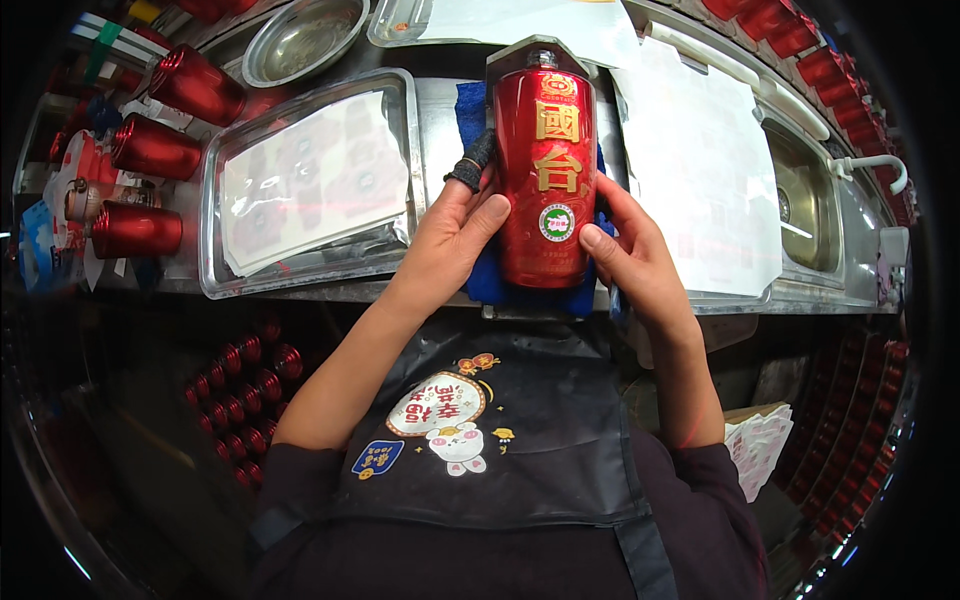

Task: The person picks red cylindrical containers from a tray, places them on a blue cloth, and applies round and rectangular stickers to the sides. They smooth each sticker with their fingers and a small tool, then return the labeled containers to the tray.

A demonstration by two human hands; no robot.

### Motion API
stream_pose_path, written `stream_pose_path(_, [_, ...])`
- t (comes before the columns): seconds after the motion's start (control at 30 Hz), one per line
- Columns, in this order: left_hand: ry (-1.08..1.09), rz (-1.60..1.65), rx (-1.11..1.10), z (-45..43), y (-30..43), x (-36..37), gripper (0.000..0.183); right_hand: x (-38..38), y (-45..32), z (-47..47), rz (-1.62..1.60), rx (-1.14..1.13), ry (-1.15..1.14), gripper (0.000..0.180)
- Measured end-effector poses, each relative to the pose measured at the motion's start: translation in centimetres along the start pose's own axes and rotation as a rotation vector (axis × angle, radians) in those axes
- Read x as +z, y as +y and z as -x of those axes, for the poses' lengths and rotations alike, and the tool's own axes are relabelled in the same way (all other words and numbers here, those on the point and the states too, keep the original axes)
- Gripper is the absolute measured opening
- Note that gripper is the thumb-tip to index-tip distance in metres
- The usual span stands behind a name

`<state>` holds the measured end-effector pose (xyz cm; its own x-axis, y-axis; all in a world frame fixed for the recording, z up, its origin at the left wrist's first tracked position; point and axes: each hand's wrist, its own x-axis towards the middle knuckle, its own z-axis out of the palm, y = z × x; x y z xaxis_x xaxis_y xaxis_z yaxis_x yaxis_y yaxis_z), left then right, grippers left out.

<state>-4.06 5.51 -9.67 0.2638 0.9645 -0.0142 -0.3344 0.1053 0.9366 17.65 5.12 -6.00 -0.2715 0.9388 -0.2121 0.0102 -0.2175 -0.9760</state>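
A glossy red liquor bottle [517,172] lies with its neck pointing away from me, its front facing up. Raised gold characters and a round green-and-white emblem [557,223] decorate it. My left hand [461,217] grips its left side, thumb on the front; dark wrapping [466,172] covers one or more of its fingers. On the other side, my right hand [637,240] holds the lower edge with the thumb near the emblem. Beneath the bottle is a blue cloth [487,274]. The fingertips behind the bottle are hidden.
Left of the bottle, a clear tray [214,225] holds printed sheets [322,180]. White sheets [697,172] lie at right, before a metal sink [802,195] with a white faucet [874,165]. A metal bowl [304,41] and several red bottles [154,146] stand at left.
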Motion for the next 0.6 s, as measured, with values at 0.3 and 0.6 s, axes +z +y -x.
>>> stream_pose_path(0.3, [-0.054,-0.011,-0.034,0.0,0.0,-0.6,0.061,-0.3,-0.8,0.0,0.001,0.053,-0.04,0.069])
stream_pose_path(0.6, [-0.074,-0.09,-0.035,0.1,0.9,-0.4,0.072,-0.4,-0.5,-0.1,-0.03,0.019,-0.052,0.073])
